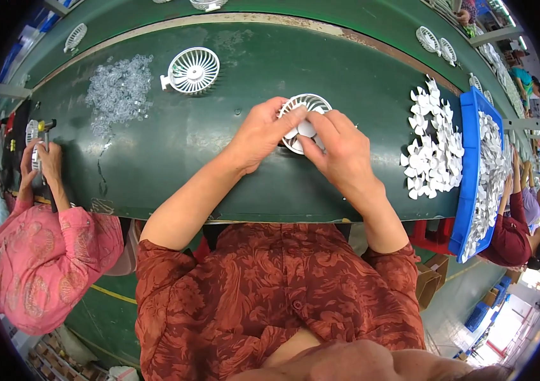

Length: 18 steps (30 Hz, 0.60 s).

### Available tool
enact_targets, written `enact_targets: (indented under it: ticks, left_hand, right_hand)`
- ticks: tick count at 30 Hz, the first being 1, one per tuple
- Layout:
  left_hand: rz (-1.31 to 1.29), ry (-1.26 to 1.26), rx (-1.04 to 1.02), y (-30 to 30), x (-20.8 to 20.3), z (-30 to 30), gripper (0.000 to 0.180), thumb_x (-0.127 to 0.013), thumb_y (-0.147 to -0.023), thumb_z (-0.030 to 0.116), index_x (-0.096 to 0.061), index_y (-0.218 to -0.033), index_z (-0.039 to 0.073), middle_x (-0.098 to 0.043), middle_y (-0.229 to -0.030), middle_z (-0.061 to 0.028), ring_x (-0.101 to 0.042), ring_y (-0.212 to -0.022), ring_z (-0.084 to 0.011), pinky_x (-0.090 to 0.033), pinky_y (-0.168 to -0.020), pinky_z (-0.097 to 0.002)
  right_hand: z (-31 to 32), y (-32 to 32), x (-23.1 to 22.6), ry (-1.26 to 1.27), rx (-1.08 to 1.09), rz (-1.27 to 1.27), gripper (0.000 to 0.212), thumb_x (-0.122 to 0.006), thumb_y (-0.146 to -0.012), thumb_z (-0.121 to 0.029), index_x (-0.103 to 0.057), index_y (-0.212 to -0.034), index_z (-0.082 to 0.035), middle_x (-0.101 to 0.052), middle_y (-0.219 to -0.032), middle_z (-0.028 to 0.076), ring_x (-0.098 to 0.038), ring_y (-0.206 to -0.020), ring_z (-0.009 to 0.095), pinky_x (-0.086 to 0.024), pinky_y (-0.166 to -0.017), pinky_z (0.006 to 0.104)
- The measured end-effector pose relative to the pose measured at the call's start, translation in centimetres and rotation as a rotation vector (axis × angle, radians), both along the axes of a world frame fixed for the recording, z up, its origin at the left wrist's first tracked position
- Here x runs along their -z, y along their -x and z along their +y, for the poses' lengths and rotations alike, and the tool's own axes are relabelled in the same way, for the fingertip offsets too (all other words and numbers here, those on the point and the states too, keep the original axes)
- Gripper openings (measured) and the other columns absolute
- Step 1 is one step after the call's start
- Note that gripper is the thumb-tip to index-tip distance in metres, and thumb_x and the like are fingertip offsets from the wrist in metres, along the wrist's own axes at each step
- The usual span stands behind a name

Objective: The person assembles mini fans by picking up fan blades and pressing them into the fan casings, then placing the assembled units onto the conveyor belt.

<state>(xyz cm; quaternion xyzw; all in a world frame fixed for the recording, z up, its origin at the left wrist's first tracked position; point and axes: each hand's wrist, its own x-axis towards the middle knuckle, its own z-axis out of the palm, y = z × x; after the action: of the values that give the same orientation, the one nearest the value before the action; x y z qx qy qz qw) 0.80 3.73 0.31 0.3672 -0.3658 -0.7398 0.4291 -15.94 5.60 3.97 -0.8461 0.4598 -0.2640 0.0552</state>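
Observation:
Over the middle of the green table, both my hands are closed on a round white fan housing [310, 100] with a slatted rim. My left hand [263, 132] grips its left edge, thumb reaching over the top. My right hand [343, 143] holds the right side, fingers bent in over the centre. Inside the housing a white fan blade [306, 129] with a round hub shows between my fingers; its outer parts are partly covered. To the left and farther off, another white slatted fan housing [194, 71] lies on the table with a small stem at its side.
Small clear plastic pieces [119, 95] are heaped at left. White fan blades [434, 143] lie piled at right, beside a blue tray [468, 165] full of more. Beyond the table edge, a green conveyor [359, 22] carries housings. A co-worker in pink [47, 260] works at left.

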Motion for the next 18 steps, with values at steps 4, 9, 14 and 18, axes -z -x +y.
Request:
enact_targets:
  ticks: [4,9,14,18]
  left_hand:
    - [-0.104,0.083,-0.075,0.0,0.2,0.0,0.032,-0.062,-0.089,0.016,-0.054,-0.111,-0.006,-0.063,-0.097,-0.0074,-0.058,-0.085,-0.0094,-0.05,-0.072,-0.025]
    - [-0.428,0.353,-0.154,-0.6,0.7,-0.1,0.028,-0.061,-0.089,0.012,-0.055,-0.112,-0.003,-0.064,-0.095,-0.0057,-0.058,-0.085,-0.0092,-0.049,-0.075,-0.025]
    - [-0.484,0.395,-0.109,0.0,1.2,-0.1,0.029,-0.061,-0.09,0.014,-0.054,-0.113,-0.003,-0.064,-0.096,-0.0061,-0.059,-0.086,-0.0101,-0.049,-0.077,-0.0256]
    - [-0.224,0.137,-0.233,0.0,2.0,-0.3,0.028,-0.059,-0.091,0.017,-0.053,-0.109,-0.003,-0.063,-0.094,-0.0108,-0.059,-0.085,-0.0129,-0.049,-0.075,-0.0284]
  right_hand:
    - [-0.7,-0.8,1.2,-0.01,0.019,-0.046,0.033,-0.071,-0.073,-0.012,-0.059,-0.103,-0.006,-0.057,-0.087,0.008,-0.059,-0.08,0.027,-0.05,-0.062,0.0377]
    - [-0.9,0.4,0.5,0.144,0.039,-0.175,0.045,-0.075,-0.072,-0.012,-0.059,-0.113,-0.006,-0.06,-0.102,0.013,-0.059,-0.09,0.031,-0.05,-0.073,0.0373]
    - [-2.7,2.1,1.2,-0.64,0.016,-0.434,0.049,-0.076,-0.073,-0.021,-0.057,-0.112,0.002,-0.062,-0.098,0.016,-0.058,-0.095,0.031,-0.047,-0.08,0.0379]
    - [-2.2,1.1,0.7,-0.028,0.071,-0.213,0.038,-0.075,-0.072,-0.014,-0.061,-0.105,0.0,-0.062,-0.093,0.013,-0.057,-0.084,0.031,-0.047,-0.074,0.0389]
